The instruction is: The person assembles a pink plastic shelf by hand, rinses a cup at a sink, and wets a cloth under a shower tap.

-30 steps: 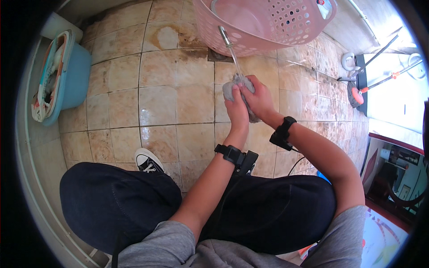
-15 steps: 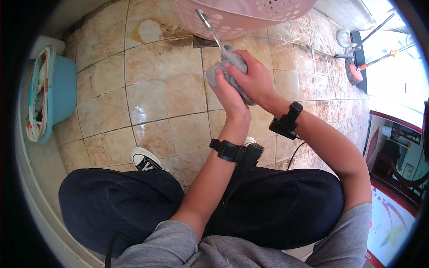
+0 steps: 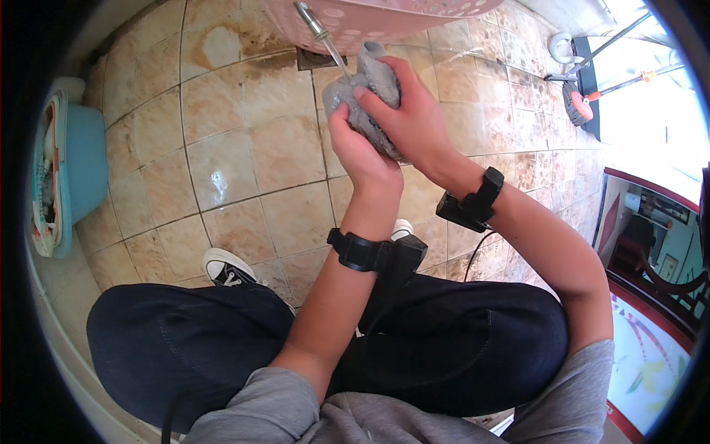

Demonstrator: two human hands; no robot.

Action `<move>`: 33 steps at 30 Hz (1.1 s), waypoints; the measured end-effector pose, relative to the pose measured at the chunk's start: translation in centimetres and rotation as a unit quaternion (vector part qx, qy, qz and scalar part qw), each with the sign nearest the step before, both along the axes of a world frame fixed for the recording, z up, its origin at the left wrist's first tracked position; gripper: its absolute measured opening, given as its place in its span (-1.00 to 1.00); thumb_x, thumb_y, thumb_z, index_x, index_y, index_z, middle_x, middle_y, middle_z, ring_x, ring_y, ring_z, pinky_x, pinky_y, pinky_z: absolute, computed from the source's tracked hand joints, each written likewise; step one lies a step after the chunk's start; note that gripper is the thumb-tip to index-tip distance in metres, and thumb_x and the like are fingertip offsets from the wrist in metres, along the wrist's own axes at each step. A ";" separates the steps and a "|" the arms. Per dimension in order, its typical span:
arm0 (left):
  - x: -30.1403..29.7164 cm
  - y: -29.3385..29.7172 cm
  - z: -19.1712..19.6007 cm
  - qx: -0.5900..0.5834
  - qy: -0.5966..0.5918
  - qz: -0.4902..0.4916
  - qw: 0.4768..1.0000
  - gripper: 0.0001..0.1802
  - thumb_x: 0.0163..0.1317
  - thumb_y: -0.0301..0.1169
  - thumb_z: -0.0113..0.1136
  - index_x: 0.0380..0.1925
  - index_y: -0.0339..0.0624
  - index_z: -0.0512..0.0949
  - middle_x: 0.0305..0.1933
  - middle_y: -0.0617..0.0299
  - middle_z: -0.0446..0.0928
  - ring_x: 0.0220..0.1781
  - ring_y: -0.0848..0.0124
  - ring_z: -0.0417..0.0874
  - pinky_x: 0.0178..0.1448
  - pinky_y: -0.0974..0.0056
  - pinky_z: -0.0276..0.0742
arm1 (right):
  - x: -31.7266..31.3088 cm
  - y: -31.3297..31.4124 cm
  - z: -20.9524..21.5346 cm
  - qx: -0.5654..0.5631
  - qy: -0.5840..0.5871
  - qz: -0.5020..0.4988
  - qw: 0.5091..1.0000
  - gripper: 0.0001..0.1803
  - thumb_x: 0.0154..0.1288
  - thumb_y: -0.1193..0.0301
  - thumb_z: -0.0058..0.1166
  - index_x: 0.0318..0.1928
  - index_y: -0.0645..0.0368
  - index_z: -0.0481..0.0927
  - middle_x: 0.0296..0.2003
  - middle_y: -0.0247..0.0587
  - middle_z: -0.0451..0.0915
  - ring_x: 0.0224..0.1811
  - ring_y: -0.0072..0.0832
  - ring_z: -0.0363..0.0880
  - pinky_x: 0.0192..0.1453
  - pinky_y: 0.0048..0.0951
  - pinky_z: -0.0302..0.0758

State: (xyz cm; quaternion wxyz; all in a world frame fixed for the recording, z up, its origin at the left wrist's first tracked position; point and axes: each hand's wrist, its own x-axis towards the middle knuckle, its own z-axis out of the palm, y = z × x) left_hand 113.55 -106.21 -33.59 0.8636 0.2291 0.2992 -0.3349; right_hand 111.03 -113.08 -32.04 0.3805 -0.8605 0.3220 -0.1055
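Both my hands are closed round a bunched, wet grey cloth (image 3: 378, 78) over the tiled floor. My left hand (image 3: 362, 148) cups it from the near left side, thumb up along its edge. Across the right side lies my right hand (image 3: 414, 115), its thumb pressed on top; its other fingers are partly hidden behind the cloth. A rolled fold of the cloth sticks up at the far end. From a slim metal spout (image 3: 310, 21) at the far left, a thin stream of water runs onto the cloth.
A pink perforated basket (image 3: 384, 21) stands beyond my hands, next to a dark floor drain (image 3: 318, 59). At the left is a blue tub (image 3: 87, 159) with things in it. A round brush (image 3: 578, 103) leans at the far right. A framed, dark-red-edged panel (image 3: 654, 237) stands at right.
The cloth has opened out somewhat, and its rolled fold now stands higher. My right hand has shifted its hold slightly. The whole view has moved a little, and water still runs.
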 end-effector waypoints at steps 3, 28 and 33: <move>-0.1 0.5 0.1 -0.029 0.006 0.021 0.999 -0.44 0.44 -0.03 -0.17 0.24 -0.18 0.41 0.28 0.12 0.48 0.33 0.22 0.50 0.41 0.10 0.38 | 0.6 0.9 0.5 -0.028 -0.023 0.016 0.999 -0.39 0.25 0.09 0.27 0.23 0.08 0.48 0.02 -0.02 0.60 -0.02 -0.02 0.65 0.01 -0.11 0.58; 2.6 2.6 -3.0 -0.021 -0.042 -0.131 0.990 -0.38 0.47 0.18 -0.11 0.30 0.04 0.41 0.31 0.25 0.48 0.35 0.22 0.48 0.37 -0.11 0.42 | 1.2 -1.2 -0.4 -0.086 -0.025 0.211 0.973 -0.20 0.10 0.13 0.33 0.34 0.13 0.42 0.12 -0.03 0.59 0.15 -0.05 0.56 0.19 -0.12 0.54; 2.2 2.9 -2.7 -0.040 -0.067 -0.079 0.994 -0.32 0.44 0.25 -0.06 0.33 0.05 0.39 0.31 0.23 0.47 0.34 0.26 0.51 0.37 0.02 0.47 | 1.3 -2.2 -0.5 0.024 0.002 0.257 0.966 -0.36 0.23 0.27 0.27 0.32 0.17 0.50 0.07 -0.07 0.57 0.18 -0.20 0.54 0.29 -0.30 0.45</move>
